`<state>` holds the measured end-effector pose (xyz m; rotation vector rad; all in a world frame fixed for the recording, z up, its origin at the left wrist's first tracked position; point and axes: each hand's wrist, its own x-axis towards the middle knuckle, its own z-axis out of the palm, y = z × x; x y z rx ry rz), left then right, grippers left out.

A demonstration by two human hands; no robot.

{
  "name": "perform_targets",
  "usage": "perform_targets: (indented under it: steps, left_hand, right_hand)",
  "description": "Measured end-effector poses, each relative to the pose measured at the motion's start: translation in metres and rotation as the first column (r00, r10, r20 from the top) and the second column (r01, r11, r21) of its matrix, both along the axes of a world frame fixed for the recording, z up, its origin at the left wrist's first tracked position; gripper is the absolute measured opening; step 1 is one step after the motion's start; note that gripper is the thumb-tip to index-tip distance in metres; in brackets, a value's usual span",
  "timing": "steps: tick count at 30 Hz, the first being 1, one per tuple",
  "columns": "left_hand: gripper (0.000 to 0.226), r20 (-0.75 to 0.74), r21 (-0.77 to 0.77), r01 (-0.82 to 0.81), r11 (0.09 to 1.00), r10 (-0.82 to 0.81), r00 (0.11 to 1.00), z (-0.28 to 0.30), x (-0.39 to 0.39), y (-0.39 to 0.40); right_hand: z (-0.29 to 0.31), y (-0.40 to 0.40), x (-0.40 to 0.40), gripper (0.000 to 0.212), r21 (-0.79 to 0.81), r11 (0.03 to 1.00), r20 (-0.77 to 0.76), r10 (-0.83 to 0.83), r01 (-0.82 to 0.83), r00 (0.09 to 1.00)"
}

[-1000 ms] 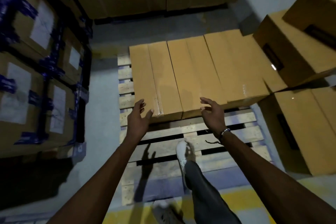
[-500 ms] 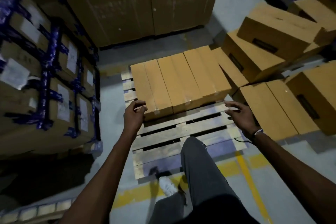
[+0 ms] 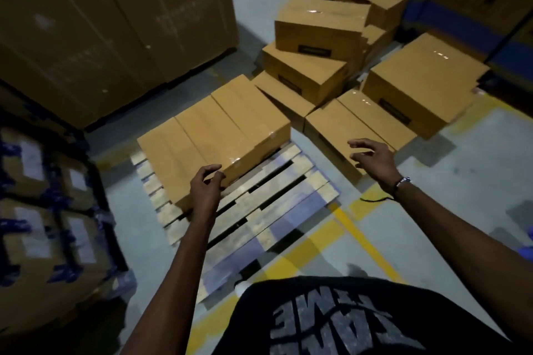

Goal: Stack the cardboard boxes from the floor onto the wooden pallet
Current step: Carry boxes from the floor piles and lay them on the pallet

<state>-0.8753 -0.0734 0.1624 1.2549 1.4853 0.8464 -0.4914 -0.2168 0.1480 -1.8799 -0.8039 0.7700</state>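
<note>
Reaching toward tan cardboard floor boxes [image 3: 357, 127] at 2 o'clock of slatted wooden pallet [image 3: 259, 204]; right hand [image 3: 372, 158] and left hand [image 3: 206, 184] empty, fingers loosely spread. Best grip: opposite low edges.

Warehouse interior: grey concrete floor [image 3: 432, 225] with yellow lane markings [image 3: 366, 242], wooden pallet [image 3: 259, 204], loose cardboard boxes [image 3: 317, 34], shrink-wrapped labelled cartons [image 3: 43, 210], tall stacked cartons [image 3: 101, 23] behind.
</note>
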Motion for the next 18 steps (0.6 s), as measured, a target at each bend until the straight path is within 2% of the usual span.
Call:
perform_targets:
  steps: [10,18]
  left_hand:
    - [0.010,0.085,-0.084,0.045,0.995,-0.038,0.996,-0.030,0.211,-0.097]
    - [0.008,0.117,-0.080,0.128,0.989,-0.119,0.986,-0.015,0.329,-0.118]
  right_hand:
    - [0.007,-0.110,0.172,0.030,0.033,0.994,-0.025,-0.104,0.104,0.994]
    - [-0.003,-0.115,0.253,0.029,0.017,0.989,-0.095,-0.142,0.145,0.985]
